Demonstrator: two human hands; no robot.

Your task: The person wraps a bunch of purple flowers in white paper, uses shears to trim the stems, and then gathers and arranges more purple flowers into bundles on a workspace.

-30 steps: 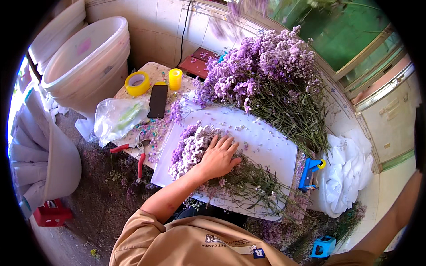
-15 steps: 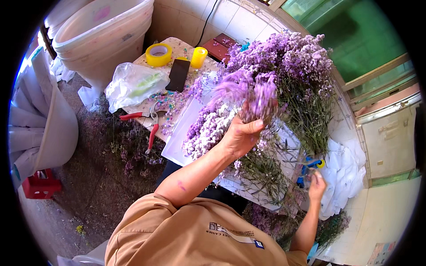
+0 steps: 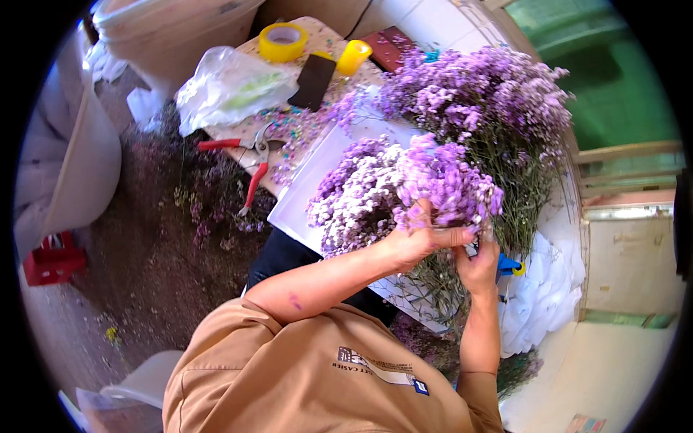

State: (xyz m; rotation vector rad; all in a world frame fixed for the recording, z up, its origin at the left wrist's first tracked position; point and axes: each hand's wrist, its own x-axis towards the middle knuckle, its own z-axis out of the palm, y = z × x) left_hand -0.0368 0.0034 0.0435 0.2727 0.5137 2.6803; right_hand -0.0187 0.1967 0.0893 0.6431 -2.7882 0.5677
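Observation:
My left hand [image 3: 422, 242] is closed round the stems of a small bunch of purple flowers [image 3: 455, 184], its thumb stretched to the right. The blossoms are slightly blurred. My right hand [image 3: 478, 267] meets it just below the flower heads, fingers pinched; what they hold is hidden. Beside the right hand stands a blue tape dispenser [image 3: 510, 266] with a yellow roll, partly covered by that hand. Under the bunch, white and purple flowers [image 3: 357, 195] lie on a white tray [image 3: 292, 215], their green stems [image 3: 440, 289] pointing toward me.
A large heap of purple flowers [image 3: 484, 94] lies beyond my hands. On the board at left are red-handled pruning shears [image 3: 258, 148], a plastic bag [image 3: 231, 90], a phone [image 3: 312, 81] and yellow tape rolls [image 3: 283, 42]. White plastic [image 3: 545, 296] is bunched at right. Tubs [image 3: 170, 32] stand behind.
My right hand has come from beside the tape dispenser up to the bunch. My left hand has brought the bunch right and lower, toward it. The view has shifted slightly.

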